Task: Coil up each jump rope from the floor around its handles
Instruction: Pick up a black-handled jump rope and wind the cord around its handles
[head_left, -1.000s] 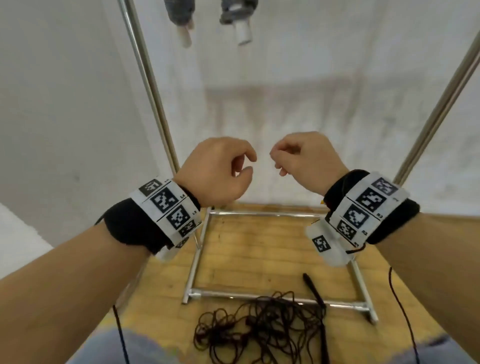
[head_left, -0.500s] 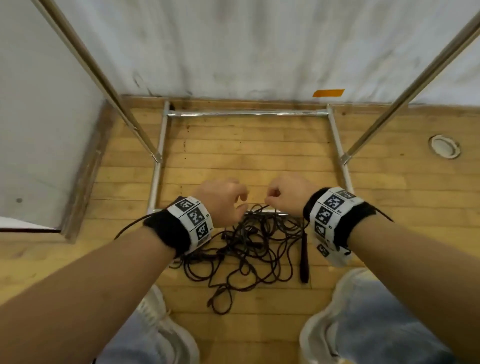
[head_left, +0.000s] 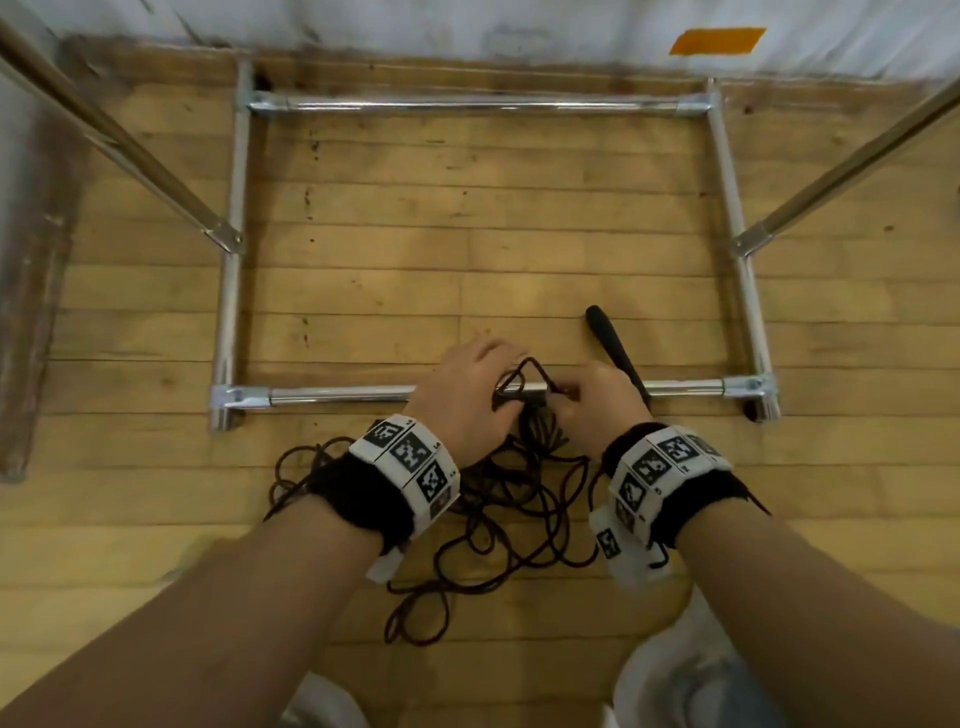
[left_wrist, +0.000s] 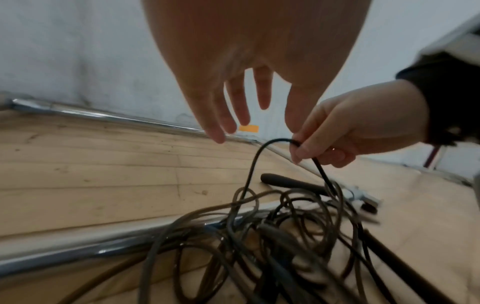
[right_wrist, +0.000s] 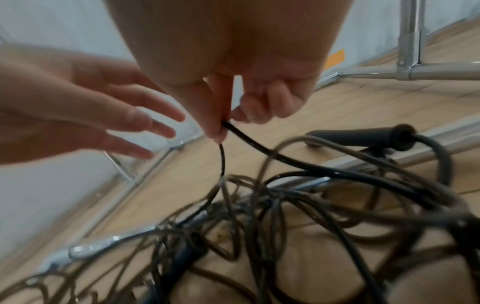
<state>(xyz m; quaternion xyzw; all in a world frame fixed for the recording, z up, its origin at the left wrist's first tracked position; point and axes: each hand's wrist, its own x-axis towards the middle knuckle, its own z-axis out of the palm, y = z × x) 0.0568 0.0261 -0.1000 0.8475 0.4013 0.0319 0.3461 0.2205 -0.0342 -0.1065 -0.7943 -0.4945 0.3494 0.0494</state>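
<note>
right hand (right_wrist: 221, 115) pinching rope (right_wrist: 259, 147), left hand (left_wrist: 233, 98) spread

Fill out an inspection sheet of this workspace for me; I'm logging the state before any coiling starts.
Surface: wooden plank floor, bare boards inside the frame.
Job's things: tangled pile of dark jump rope on the floor, lying across the front rail; one black handle lies across that rail; nothing coiled yet.
Clutter: orange tape mark low on the wall.
Grippers: right hand pinches a raised loop of rope; left hand fingers spread, holding nothing.
Cables: thin black lead hanging at the right wristband.
Surroundings: metal tube frame on the floor, slanted poles rising from it, white wall behind; shoes at the bottom edge.
</note>
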